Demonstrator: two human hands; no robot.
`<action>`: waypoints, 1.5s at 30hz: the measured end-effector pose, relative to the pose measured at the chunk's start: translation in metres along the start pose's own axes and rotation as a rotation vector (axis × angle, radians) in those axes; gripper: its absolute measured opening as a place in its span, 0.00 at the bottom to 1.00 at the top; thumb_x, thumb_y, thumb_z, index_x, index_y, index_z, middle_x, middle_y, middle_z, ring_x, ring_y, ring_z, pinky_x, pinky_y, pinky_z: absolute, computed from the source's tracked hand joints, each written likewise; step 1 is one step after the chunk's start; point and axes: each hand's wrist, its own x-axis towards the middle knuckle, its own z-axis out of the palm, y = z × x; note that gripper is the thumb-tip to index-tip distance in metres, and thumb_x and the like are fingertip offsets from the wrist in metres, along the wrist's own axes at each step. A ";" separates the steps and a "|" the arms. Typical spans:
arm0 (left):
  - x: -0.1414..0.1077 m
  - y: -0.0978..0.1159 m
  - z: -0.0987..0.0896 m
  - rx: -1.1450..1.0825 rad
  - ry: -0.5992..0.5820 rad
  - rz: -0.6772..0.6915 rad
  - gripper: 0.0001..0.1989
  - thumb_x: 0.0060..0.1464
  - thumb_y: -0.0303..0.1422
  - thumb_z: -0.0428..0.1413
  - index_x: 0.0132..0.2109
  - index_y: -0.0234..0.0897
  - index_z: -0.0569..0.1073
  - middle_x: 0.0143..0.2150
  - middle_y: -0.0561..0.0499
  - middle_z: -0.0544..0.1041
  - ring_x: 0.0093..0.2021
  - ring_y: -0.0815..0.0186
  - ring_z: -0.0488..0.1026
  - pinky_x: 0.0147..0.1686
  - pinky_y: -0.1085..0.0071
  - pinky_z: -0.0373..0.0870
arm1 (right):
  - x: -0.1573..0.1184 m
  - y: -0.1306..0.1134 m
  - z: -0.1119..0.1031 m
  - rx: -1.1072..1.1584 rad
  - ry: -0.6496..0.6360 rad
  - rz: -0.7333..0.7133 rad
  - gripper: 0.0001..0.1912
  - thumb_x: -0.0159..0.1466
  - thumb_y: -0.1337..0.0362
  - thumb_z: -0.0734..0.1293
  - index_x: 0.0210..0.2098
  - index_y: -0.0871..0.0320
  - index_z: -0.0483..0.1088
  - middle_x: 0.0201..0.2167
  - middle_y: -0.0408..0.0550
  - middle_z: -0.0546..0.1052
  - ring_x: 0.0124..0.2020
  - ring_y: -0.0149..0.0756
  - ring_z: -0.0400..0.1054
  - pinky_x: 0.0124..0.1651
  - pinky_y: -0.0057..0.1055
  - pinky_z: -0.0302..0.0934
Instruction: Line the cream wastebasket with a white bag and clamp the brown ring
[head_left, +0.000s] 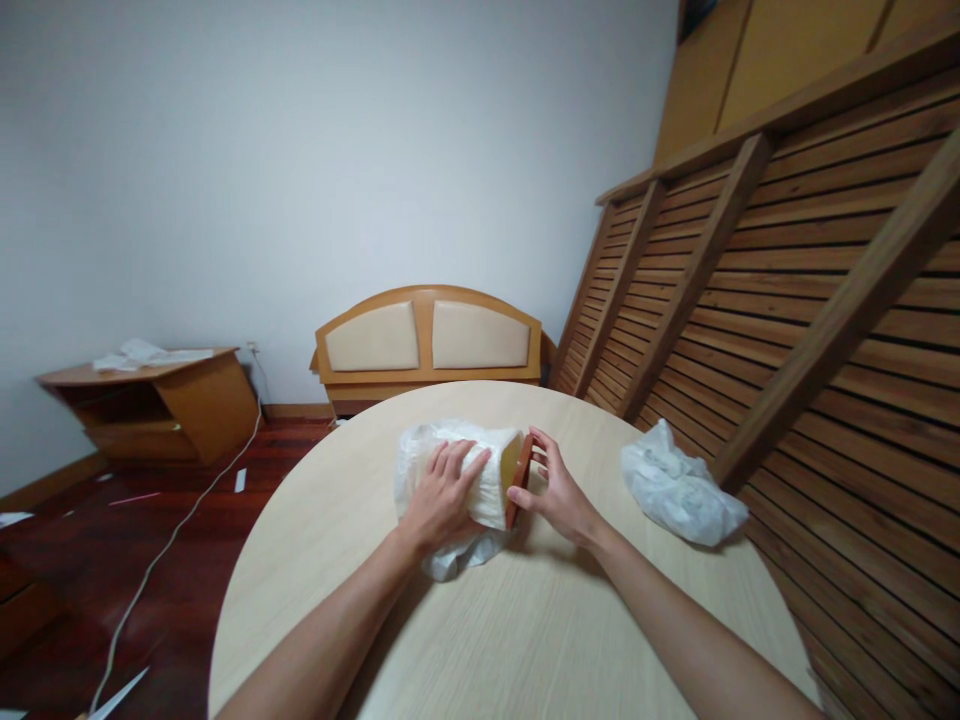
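Observation:
A bundle in white plastic and soft white wrapping lies on its side on the round table. My left hand rests across the bundle, fingers curved over its top and holding it. Out of its right end shows a yellowish-olive surface with a flat reddish-brown edge piece, perhaps a base or lid. My right hand grips that edge piece, thumb on the near side and fingers at the far side. The rest of the wrapped object is hidden.
A crumpled white plastic bag lies at the table's right edge. Slatted wooden panels lean close on the right. Behind stands a padded headboard. A low cabinet and a cable are at left.

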 end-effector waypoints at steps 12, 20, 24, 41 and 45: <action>0.001 -0.003 -0.002 0.023 0.042 0.008 0.55 0.43 0.51 0.67 0.71 0.37 0.51 0.65 0.33 0.62 0.65 0.41 0.60 0.67 0.44 0.53 | 0.002 -0.003 -0.001 0.039 0.025 -0.013 0.53 0.51 0.45 0.76 0.68 0.49 0.46 0.69 0.59 0.55 0.68 0.55 0.55 0.69 0.57 0.50; 0.001 -0.007 -0.007 0.017 0.041 -0.058 0.55 0.42 0.45 0.68 0.71 0.36 0.50 0.65 0.34 0.62 0.65 0.42 0.60 0.67 0.43 0.54 | 0.002 -0.010 -0.006 0.003 0.061 -0.041 0.52 0.54 0.45 0.74 0.69 0.51 0.47 0.69 0.61 0.55 0.69 0.55 0.53 0.67 0.57 0.53; -0.001 -0.017 -0.009 0.003 0.101 -0.154 0.56 0.43 0.40 0.67 0.72 0.37 0.45 0.66 0.33 0.60 0.65 0.41 0.60 0.64 0.44 0.59 | 0.006 -0.004 -0.015 -0.185 0.139 -0.055 0.51 0.55 0.47 0.73 0.70 0.51 0.48 0.69 0.59 0.56 0.69 0.54 0.54 0.67 0.55 0.53; 0.003 -0.028 -0.009 -0.267 0.292 -0.442 0.55 0.43 0.45 0.68 0.70 0.38 0.48 0.66 0.36 0.62 0.66 0.45 0.61 0.65 0.47 0.61 | 0.004 0.038 -0.033 -1.051 0.029 0.291 0.45 0.56 0.38 0.68 0.67 0.53 0.63 0.69 0.56 0.60 0.63 0.66 0.60 0.62 0.57 0.51; 0.004 -0.028 -0.002 -0.452 0.274 -0.558 0.54 0.42 0.45 0.69 0.69 0.39 0.50 0.67 0.38 0.61 0.68 0.47 0.60 0.68 0.49 0.56 | 0.003 0.041 -0.034 -1.051 -0.005 0.340 0.42 0.55 0.38 0.69 0.63 0.54 0.68 0.67 0.57 0.64 0.61 0.66 0.62 0.62 0.57 0.50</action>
